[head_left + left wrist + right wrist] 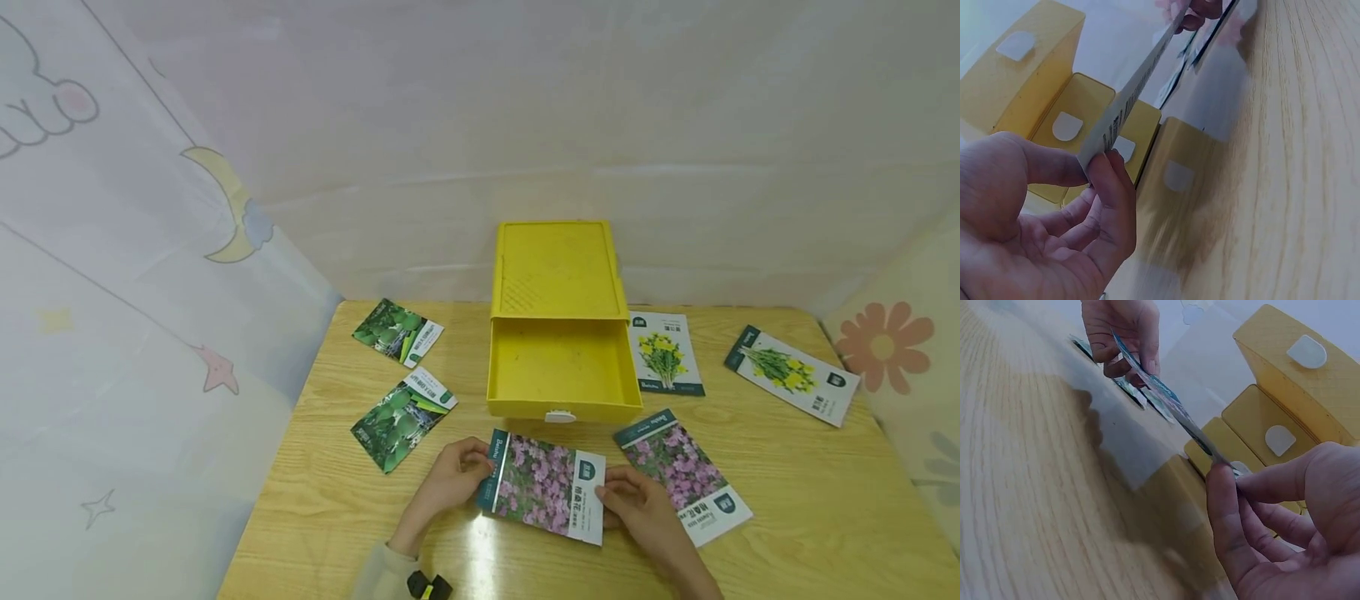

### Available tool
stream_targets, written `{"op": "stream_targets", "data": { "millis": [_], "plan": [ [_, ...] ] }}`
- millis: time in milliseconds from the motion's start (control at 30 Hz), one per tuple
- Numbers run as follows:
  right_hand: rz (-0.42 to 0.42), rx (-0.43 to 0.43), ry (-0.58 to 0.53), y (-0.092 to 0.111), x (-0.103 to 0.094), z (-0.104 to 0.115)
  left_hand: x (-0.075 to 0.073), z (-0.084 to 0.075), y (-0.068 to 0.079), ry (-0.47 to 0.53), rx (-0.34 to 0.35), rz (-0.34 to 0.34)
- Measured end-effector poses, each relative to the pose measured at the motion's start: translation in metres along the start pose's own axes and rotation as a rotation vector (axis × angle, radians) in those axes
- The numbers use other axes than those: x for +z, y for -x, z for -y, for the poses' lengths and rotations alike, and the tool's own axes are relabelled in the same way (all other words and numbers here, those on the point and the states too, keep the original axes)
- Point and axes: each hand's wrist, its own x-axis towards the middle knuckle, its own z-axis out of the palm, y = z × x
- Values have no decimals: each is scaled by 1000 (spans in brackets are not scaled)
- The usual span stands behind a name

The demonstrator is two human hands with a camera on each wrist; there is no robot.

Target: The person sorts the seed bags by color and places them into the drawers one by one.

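Both hands hold a flower seed packet [536,483] with pink blossoms on its front, raised off the table. My left hand [453,475] pinches its dark teal end between thumb and fingers. At the white end, my right hand [641,508] pinches it the same way. Both wrist views show the packet [1138,78] nearly edge-on, with a barcode on its back in the left one. Just behind stands a yellow drawer box [558,267], its upper drawer [562,408] pulled out with bare inside showing. A second pink-flower packet [678,462] lies beside my right hand.
Two green seed packets [397,333] lie on the left of the wooden table [315,500]. Two yellow-flower packets lie on the right, one [666,354] close beside the box, the other [793,375] near the table's edge. A pale printed curtain [420,167] hangs behind.
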Motion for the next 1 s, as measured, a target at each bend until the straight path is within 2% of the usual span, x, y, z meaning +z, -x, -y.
{"op": "stream_targets", "data": {
  "millis": [233,600,733,1000],
  "plan": [
    [37,-40,-22,5,-5,12,-2,-7,6,26,-1,-2],
    [-12,-74,-12,11,-9,24,-4,-17,13,134,2,30],
    [-16,-82,-16,16,-11,30,-5,-27,17,179,-3,48],
    [45,-189,-54,22,-16,36,-7,-33,20,208,-1,73]
  ]
}}
